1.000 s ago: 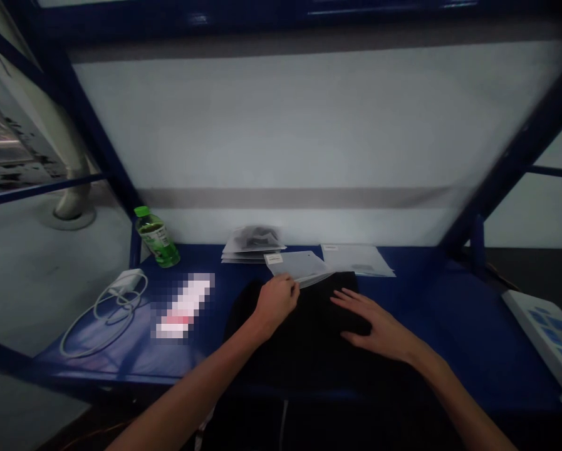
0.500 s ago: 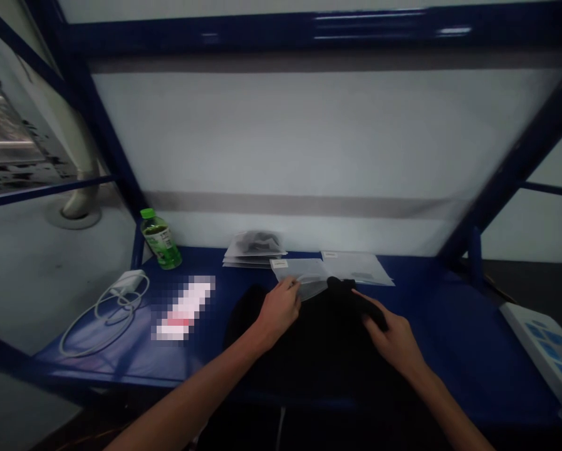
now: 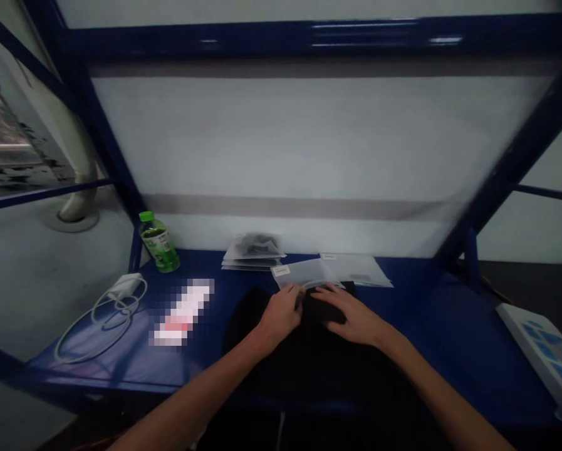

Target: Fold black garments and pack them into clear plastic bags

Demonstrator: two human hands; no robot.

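I see the left hand (image 3: 281,315) closed on the edge of a clear plastic bag (image 3: 306,273), which lies just behind the black garment (image 3: 309,363). The right hand (image 3: 349,318) is on this garment, but I cannot tell if it grasps.

Pretty dim shot overall, pale wall panel (image 3: 309,138) brightest thing in frame. Glare streaked along blue steel crossbar (image 3: 309,37) and pooled on blue bench top (image 3: 121,373). Black fabric (image 3: 318,369) sank into shadow (basically zero detail). Frame edges looked bowed and smeared, wide-angle style; pixelated blur block (image 3: 182,313) hid left side of bench.
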